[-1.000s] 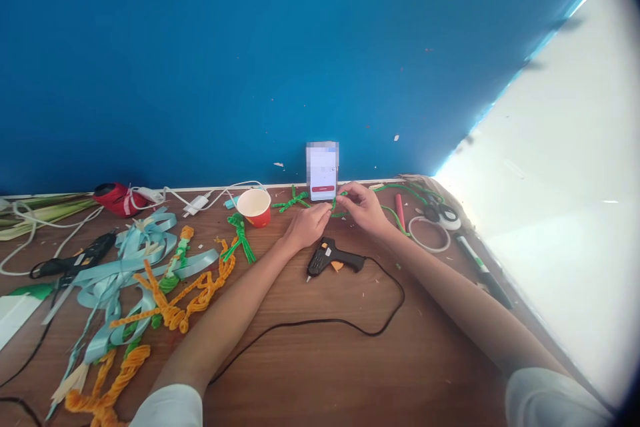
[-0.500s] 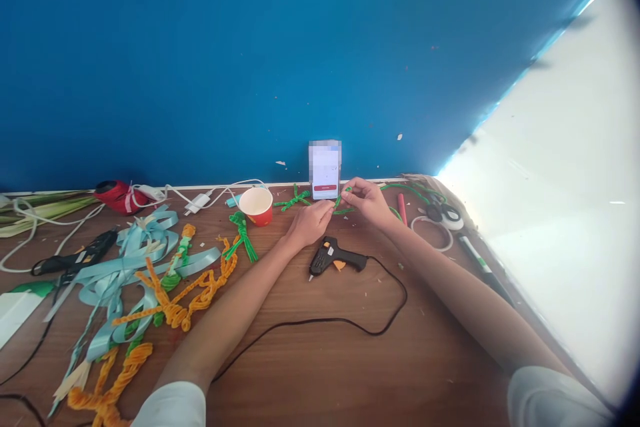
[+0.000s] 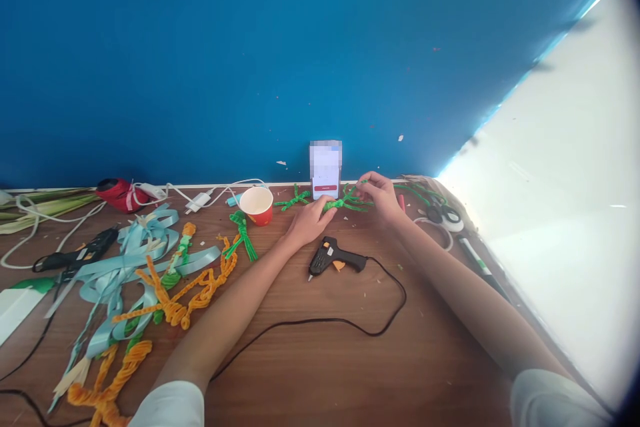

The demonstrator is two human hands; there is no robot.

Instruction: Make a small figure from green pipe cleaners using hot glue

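A bundle of green pipe cleaners (image 3: 346, 203), with a twisted middle and loose strands fanning out to the right, lies between my hands at the back of the table. My left hand (image 3: 311, 219) grips its left end between thumb and fingers. My right hand (image 3: 379, 197) pinches one of its strands, raised to the upper right. Just behind stands a phone (image 3: 326, 170) with a lit screen, upright against the blue wall. Nearer to me, below my hands, a black hot glue gun (image 3: 335, 257) rests on its side.
Left of my hands are a paper cup (image 3: 256, 205), two green pipe-cleaner figures (image 3: 241, 237), orange pipe-cleaner shapes (image 3: 173, 310), light-blue ribbon (image 3: 145, 240) and a second glue gun (image 3: 85, 252). Scissors (image 3: 443, 213) and a marker (image 3: 475, 255) lie at the right. A black cord (image 3: 300, 321) crosses the table.
My right hand has moved a little to the right, drawing a green strand outward. More of the bundle now shows between my hands; my left hand has barely moved.
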